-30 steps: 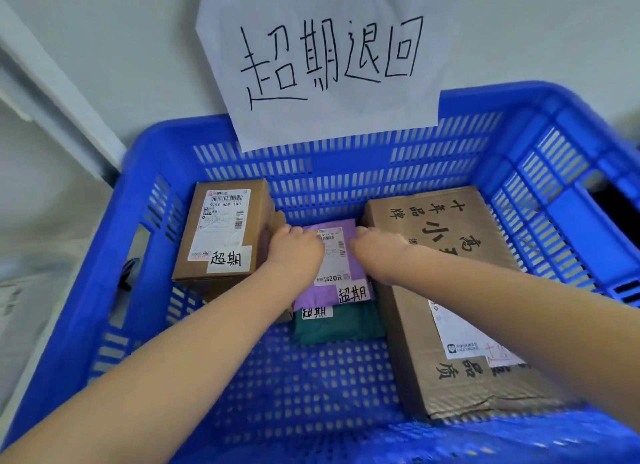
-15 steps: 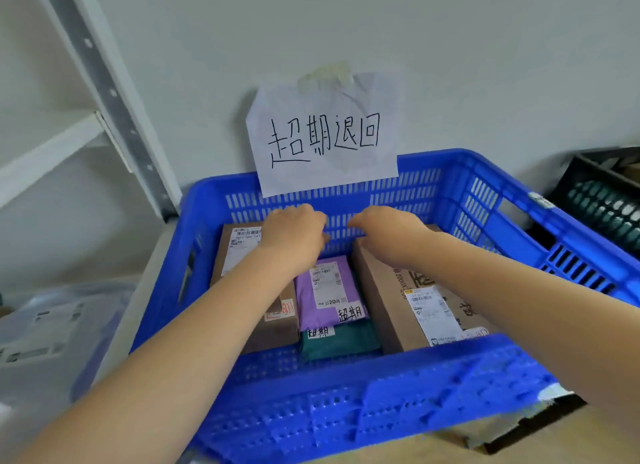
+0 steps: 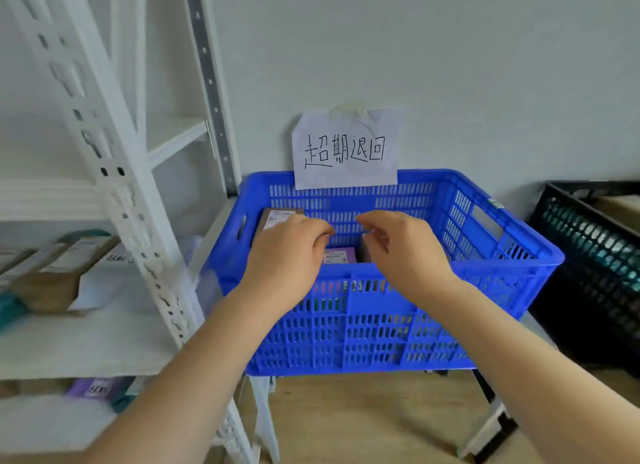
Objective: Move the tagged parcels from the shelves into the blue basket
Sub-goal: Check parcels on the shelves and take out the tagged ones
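Above the blue basket (image 3: 485, 266), at 12 o'clock: left hand (image 3: 287, 256) and right hand (image 3: 405, 252), fingers curled loosely, holding nothing. Inside, between them, purple parcel (image 3: 341, 256); at its 10 o'clock, brown box (image 3: 277, 218) (label up). On the shelf (image 3: 86, 342) at 9 o'clock, more parcels (image 3: 52, 273), blurred.

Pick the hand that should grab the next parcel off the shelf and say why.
Left. The left hand hangs empty on the basket's shelf side, and the parcels lie on the shelf further left. The right hand, also empty, would probably have to cross over.
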